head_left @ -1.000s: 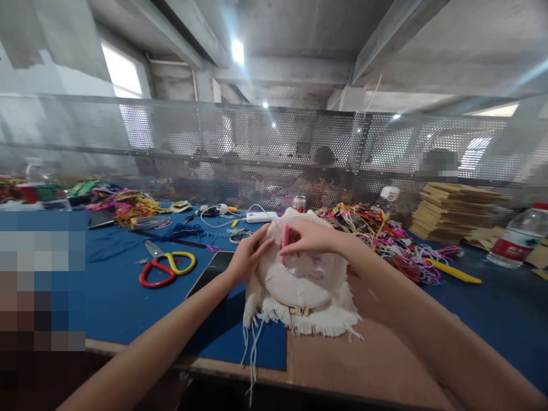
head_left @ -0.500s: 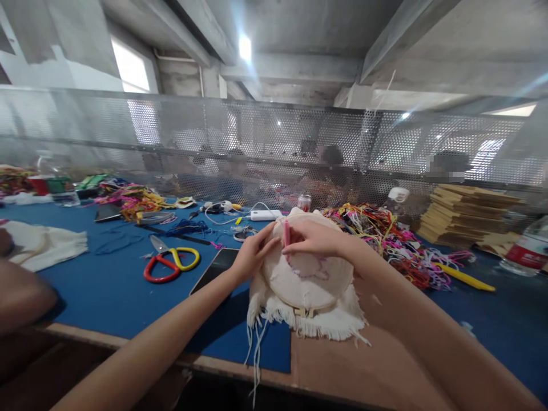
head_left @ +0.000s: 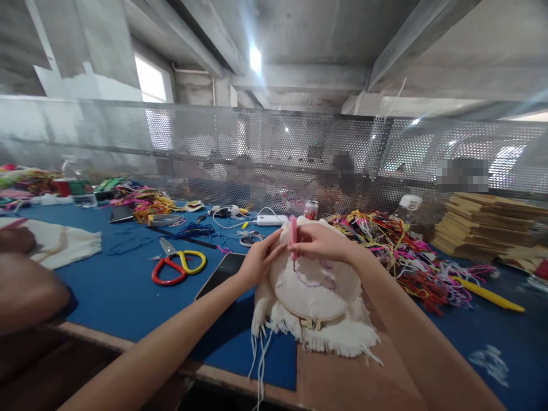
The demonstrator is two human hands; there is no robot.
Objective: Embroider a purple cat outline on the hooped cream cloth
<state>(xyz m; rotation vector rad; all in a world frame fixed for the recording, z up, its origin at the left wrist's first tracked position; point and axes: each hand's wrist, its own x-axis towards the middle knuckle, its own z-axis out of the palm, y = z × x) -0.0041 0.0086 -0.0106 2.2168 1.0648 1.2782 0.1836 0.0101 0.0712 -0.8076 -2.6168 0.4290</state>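
- A perforated metal screen (head_left: 265, 148) spans the back.
- The table (head_left: 128, 302) before it is blue, with a brown area at the near edge.
- A heap of tangled yarn (head_left: 385, 240) lies beyond the right forearm, beside a stack of brown paper (head_left: 475, 225).
- The fringed white cloth (head_left: 308, 302), stretched in a round hoop (head_left: 319, 318), is at the table's near side, between the forearms; loose strands hang down.
- The right hand (head_left: 321, 240) is over the cloth, its fingers pinched closed on a pink tool.
- The left hand (head_left: 259, 261) touches the hoop's left side, fingers slightly parted; whether they grip it, I cannot tell.
- Red-and-yellow-handled scissors (head_left: 168, 271) lie open, left of a dark phone (head_left: 222, 268).
- The pink tool (head_left: 293, 235) stands nearly upright, thin tip down, by a purple stitched line (head_left: 306, 283).
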